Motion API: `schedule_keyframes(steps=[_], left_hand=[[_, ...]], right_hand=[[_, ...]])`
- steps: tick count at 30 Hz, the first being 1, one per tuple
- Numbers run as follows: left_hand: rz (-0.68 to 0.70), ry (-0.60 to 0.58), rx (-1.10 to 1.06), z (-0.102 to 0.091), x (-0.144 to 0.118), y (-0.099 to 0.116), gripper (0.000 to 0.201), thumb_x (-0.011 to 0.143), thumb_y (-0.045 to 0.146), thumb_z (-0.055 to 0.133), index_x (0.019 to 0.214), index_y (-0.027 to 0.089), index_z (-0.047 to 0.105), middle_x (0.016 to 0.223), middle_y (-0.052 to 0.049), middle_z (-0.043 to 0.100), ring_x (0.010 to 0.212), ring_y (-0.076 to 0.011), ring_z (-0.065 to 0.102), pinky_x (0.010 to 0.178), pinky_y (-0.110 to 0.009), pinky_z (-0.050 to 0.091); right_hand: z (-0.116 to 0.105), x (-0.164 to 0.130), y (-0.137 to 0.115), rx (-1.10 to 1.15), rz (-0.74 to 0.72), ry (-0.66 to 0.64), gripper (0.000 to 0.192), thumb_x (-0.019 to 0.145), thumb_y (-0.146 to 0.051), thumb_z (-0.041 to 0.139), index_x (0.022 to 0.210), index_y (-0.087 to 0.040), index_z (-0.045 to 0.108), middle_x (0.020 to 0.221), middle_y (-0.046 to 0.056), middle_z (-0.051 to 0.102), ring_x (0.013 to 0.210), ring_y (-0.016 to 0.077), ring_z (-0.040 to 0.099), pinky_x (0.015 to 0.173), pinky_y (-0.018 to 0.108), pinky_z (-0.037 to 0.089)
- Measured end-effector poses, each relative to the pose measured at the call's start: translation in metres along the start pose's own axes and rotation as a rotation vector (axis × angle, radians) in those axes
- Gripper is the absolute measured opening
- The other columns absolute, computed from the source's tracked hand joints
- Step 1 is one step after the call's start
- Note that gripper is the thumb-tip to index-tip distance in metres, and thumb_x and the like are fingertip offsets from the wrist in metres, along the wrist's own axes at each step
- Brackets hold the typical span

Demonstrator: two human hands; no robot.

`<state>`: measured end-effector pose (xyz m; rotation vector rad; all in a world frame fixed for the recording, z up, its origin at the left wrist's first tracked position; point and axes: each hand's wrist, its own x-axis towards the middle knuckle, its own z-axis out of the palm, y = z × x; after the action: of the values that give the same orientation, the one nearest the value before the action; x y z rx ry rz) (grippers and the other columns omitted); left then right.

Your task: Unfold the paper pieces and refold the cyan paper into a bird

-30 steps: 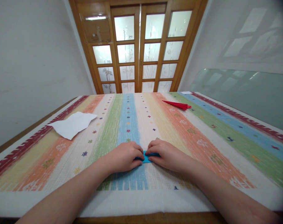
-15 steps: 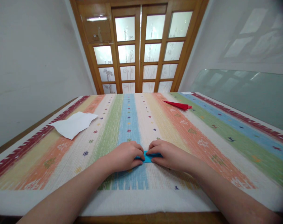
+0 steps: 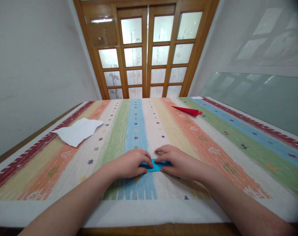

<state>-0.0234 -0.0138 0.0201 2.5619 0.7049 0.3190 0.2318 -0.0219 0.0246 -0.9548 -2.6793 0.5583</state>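
Observation:
A narrow strip of folded blue paper (image 3: 154, 166) lies crosswise on the striped tablecloth, near the front of the table. My left hand (image 3: 134, 163) holds its left end, thumb at the near edge and fingers curled over the top. On the other end is my right hand (image 3: 177, 162), thumb along the near edge and index finger on the paper, one finger lifted a little above it. Both ends of the strip are partly hidden under my hands; its middle shows between them.
To the left lies a creased white sheet of paper (image 3: 78, 131). A folded red paper piece (image 3: 187, 110), long and pointed, rests at the far right. A small white piece (image 3: 197, 97) is at the back edge. Beyond the table stand wooden glazed doors (image 3: 149, 52).
The fingers of both hands have loosened and spread slightly, and more of the blue paper shows between them. The paper stays in about the same place.

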Motion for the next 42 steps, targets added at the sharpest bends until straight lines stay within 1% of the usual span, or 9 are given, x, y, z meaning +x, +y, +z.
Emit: schedule_keyframes(steps=[3, 6, 14, 19, 28, 32, 36, 39, 42], left_hand=[[-0.007, -0.013, -0.029, -0.002, 0.0, -0.001, 0.026, 0.086, 0.014, 0.068, 0.11, 0.023, 0.073, 0.117, -0.006, 0.07, 0.109, -0.0215, 0.063, 0.101, -0.037, 0.045], [-0.013, -0.033, -0.069, -0.004, 0.0, -0.001, 0.031, 0.083, 0.01, 0.069, 0.111, 0.023, 0.073, 0.117, -0.005, 0.07, 0.109, -0.0209, 0.063, 0.102, -0.036, 0.044], [-0.019, -0.086, -0.104, -0.009, 0.0, -0.003, 0.038, 0.078, 0.004, 0.068, 0.112, 0.022, 0.072, 0.12, -0.005, 0.069, 0.111, -0.021, 0.061, 0.104, -0.036, 0.043], [-0.003, -0.082, -0.076, -0.009, 0.0, -0.002, 0.036, 0.079, 0.007, 0.067, 0.111, 0.023, 0.073, 0.121, -0.005, 0.068, 0.112, -0.021, 0.062, 0.104, -0.036, 0.043], [0.004, -0.059, -0.043, -0.008, -0.001, 0.0, 0.033, 0.083, 0.011, 0.067, 0.112, 0.024, 0.074, 0.12, -0.005, 0.069, 0.11, -0.0215, 0.062, 0.102, -0.037, 0.043], [0.0, -0.056, -0.05, -0.007, 0.0, 0.0, 0.033, 0.082, 0.011, 0.067, 0.112, 0.024, 0.074, 0.119, -0.005, 0.069, 0.11, -0.0217, 0.062, 0.102, -0.037, 0.044], [0.004, -0.054, -0.045, -0.008, -0.001, 0.001, 0.033, 0.082, 0.011, 0.067, 0.111, 0.025, 0.075, 0.118, -0.005, 0.069, 0.109, -0.022, 0.062, 0.102, -0.038, 0.044], [0.002, -0.053, -0.038, -0.008, -0.001, 0.002, 0.034, 0.082, 0.01, 0.066, 0.111, 0.024, 0.075, 0.119, -0.005, 0.069, 0.109, -0.0219, 0.062, 0.102, -0.037, 0.044], [0.011, -0.051, -0.032, -0.008, 0.0, 0.002, 0.032, 0.084, 0.011, 0.064, 0.111, 0.024, 0.075, 0.118, -0.005, 0.07, 0.107, -0.0216, 0.063, 0.101, -0.037, 0.044]], right_hand=[[0.0, -0.001, 0.004, -0.03, 0.047, -0.027, 0.025, 0.09, -0.029, 0.07, 0.114, -0.03, 0.075, 0.145, 0.011, 0.054, 0.134, 0.0323, 0.048, 0.109, 0.049, 0.038], [-0.001, -0.002, 0.006, -0.023, 0.084, -0.059, 0.027, 0.09, -0.03, 0.069, 0.117, -0.031, 0.074, 0.149, 0.011, 0.05, 0.139, 0.0341, 0.042, 0.112, 0.052, 0.034], [-0.007, -0.003, 0.007, 0.019, 0.168, -0.126, 0.034, 0.088, -0.029, 0.069, 0.122, -0.03, 0.073, 0.153, 0.011, 0.046, 0.138, 0.0339, 0.043, 0.113, 0.048, 0.034], [-0.013, -0.003, 0.006, 0.021, 0.194, -0.145, 0.035, 0.085, -0.024, 0.069, 0.119, -0.031, 0.074, 0.15, 0.011, 0.049, 0.136, 0.0327, 0.046, 0.111, 0.046, 0.036], [-0.015, -0.005, 0.01, -0.024, 0.239, -0.079, 0.034, 0.078, -0.021, 0.073, 0.11, -0.031, 0.078, 0.144, 0.011, 0.056, 0.133, 0.0335, 0.048, 0.108, 0.046, 0.039], [-0.015, -0.006, 0.01, -0.038, 0.225, -0.05, 0.03, 0.077, -0.02, 0.073, 0.105, -0.03, 0.079, 0.132, 0.01, 0.064, 0.131, 0.0329, 0.051, 0.104, 0.044, 0.042], [-0.021, -0.008, 0.01, -0.073, 0.212, -0.039, 0.025, 0.081, -0.021, 0.071, 0.104, -0.028, 0.079, 0.118, 0.01, 0.071, 0.13, 0.0336, 0.052, 0.101, 0.044, 0.044], [-0.024, -0.008, 0.01, -0.103, 0.195, -0.029, 0.019, 0.085, -0.022, 0.069, 0.1, -0.025, 0.08, 0.12, 0.011, 0.07, 0.129, 0.0337, 0.053, 0.103, 0.044, 0.043], [-0.022, -0.005, 0.009, -0.12, 0.198, 0.054, 0.02, 0.094, -0.028, 0.061, 0.102, -0.023, 0.079, 0.125, 0.012, 0.068, 0.128, 0.0328, 0.054, 0.105, 0.045, 0.042]])
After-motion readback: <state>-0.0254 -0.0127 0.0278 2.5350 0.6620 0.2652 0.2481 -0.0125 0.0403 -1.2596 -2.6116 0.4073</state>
